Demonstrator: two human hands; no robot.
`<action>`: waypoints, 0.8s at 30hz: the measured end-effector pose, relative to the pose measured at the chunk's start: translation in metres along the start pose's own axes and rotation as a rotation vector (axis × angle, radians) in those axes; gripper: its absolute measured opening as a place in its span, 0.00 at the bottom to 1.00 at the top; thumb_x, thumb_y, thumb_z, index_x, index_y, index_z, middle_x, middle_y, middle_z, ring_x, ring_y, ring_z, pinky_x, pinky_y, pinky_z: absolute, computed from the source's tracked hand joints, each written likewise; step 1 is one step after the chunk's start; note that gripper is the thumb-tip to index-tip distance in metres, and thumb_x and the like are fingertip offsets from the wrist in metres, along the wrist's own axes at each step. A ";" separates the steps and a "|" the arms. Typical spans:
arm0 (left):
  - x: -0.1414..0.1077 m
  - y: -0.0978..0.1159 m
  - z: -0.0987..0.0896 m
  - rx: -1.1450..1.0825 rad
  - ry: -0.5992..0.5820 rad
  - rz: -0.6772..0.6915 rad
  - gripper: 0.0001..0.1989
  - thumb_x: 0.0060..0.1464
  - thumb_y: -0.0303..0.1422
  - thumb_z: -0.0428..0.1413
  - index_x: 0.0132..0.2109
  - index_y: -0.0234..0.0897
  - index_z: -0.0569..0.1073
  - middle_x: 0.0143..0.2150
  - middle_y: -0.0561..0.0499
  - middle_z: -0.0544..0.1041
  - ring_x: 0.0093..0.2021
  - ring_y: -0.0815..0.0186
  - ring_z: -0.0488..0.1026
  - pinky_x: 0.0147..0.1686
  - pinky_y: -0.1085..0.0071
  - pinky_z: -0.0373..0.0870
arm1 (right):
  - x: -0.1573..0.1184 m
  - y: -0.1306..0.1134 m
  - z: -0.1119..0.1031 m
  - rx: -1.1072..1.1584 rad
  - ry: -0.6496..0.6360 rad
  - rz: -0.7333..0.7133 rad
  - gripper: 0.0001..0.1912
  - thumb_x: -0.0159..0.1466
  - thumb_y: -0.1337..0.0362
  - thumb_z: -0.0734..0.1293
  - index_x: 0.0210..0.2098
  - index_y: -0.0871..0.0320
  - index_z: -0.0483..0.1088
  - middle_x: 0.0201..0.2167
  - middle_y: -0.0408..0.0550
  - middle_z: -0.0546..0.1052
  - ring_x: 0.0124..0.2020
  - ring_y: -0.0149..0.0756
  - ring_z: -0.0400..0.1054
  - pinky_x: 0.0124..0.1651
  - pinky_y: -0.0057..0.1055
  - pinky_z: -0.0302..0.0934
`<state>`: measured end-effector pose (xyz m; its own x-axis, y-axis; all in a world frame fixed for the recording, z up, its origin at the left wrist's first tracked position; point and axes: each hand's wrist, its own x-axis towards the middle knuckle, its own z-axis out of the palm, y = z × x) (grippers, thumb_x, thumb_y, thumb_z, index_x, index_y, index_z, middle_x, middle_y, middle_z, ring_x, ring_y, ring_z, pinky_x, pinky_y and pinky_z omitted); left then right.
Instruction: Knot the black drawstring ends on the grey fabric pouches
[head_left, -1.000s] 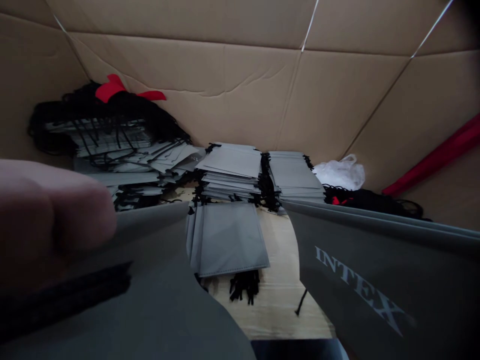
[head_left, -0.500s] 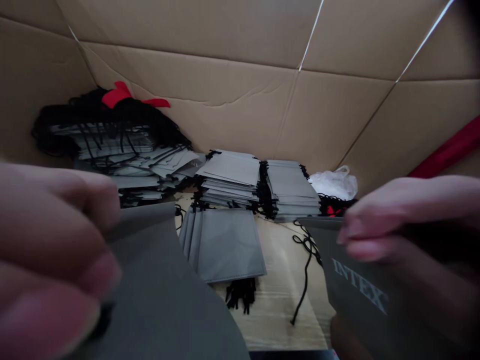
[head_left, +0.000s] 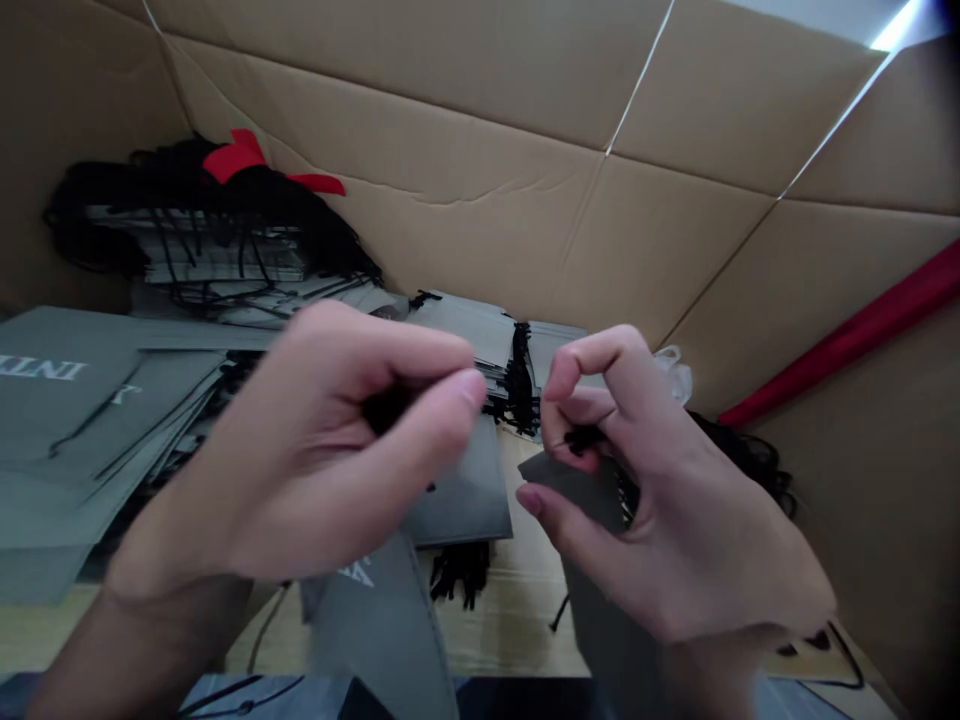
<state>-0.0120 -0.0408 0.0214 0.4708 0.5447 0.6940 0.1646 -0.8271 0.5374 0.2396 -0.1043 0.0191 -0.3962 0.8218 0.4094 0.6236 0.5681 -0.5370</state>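
My left hand (head_left: 352, 450) is closed, with thumb and index fingertip pressed together. Below it hangs a grey drawstring pouch (head_left: 390, 630) with white letters, apparently held by the lower fingers, which are hidden. My right hand (head_left: 637, 480) curls its fingers around a black cord (head_left: 583, 438), the thumb standing apart from the index finger. A second grey pouch (head_left: 604, 590) hangs from this hand, partly behind it. Between the hands, a small stack of grey pouches (head_left: 469, 500) lies on the board, black cord ends (head_left: 461, 572) sticking out in front.
At left lie more pouches printed with white letters (head_left: 45, 425). Behind them rises a heap of black cords (head_left: 112, 215) with a red strip (head_left: 236, 157). Stacked pouches (head_left: 465, 325) stand against the cardboard wall (head_left: 450, 150). A clear plastic bag (head_left: 675, 375) and a red band (head_left: 840, 345) are at right.
Both hands have moved inward from the sides and away from the camera. The pouches they hold now hang lower, and lettered pouches at left have come into sight.
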 end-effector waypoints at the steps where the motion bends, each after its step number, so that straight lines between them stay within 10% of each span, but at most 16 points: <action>1: 0.002 0.000 0.002 -0.016 -0.081 -0.012 0.19 0.72 0.27 0.61 0.29 0.37 0.78 0.20 0.58 0.63 0.20 0.75 0.57 0.18 0.74 0.53 | 0.000 0.001 0.001 0.001 -0.006 0.002 0.32 0.68 0.67 0.80 0.61 0.45 0.58 0.38 0.39 0.71 0.31 0.35 0.67 0.33 0.33 0.70; 4: 0.009 0.000 0.011 -0.095 -0.218 -0.068 0.10 0.70 0.28 0.62 0.38 0.40 0.84 0.24 0.59 0.73 0.21 0.74 0.63 0.18 0.76 0.59 | 0.002 0.003 0.003 -0.003 0.003 -0.019 0.30 0.68 0.63 0.82 0.59 0.47 0.62 0.41 0.42 0.76 0.34 0.37 0.72 0.36 0.36 0.75; 11: 0.007 0.000 0.029 -0.116 -0.027 -0.022 0.06 0.61 0.27 0.74 0.40 0.42 0.86 0.27 0.62 0.79 0.23 0.74 0.62 0.21 0.75 0.61 | 0.007 0.001 0.012 0.042 0.046 -0.022 0.34 0.71 0.70 0.75 0.64 0.45 0.51 0.49 0.43 0.78 0.40 0.38 0.81 0.44 0.35 0.80; 24: 0.006 -0.015 0.034 0.079 0.024 0.080 0.10 0.71 0.23 0.61 0.41 0.42 0.79 0.35 0.58 0.83 0.34 0.69 0.79 0.36 0.69 0.74 | 0.010 0.010 0.001 0.211 0.002 -0.001 0.26 0.76 0.70 0.74 0.65 0.41 0.64 0.52 0.41 0.84 0.50 0.39 0.86 0.54 0.37 0.82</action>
<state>0.0182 -0.0297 0.0010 0.4643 0.4793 0.7448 0.1955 -0.8756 0.4416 0.2406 -0.0901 0.0172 -0.3949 0.8216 0.4112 0.4687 0.5651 -0.6790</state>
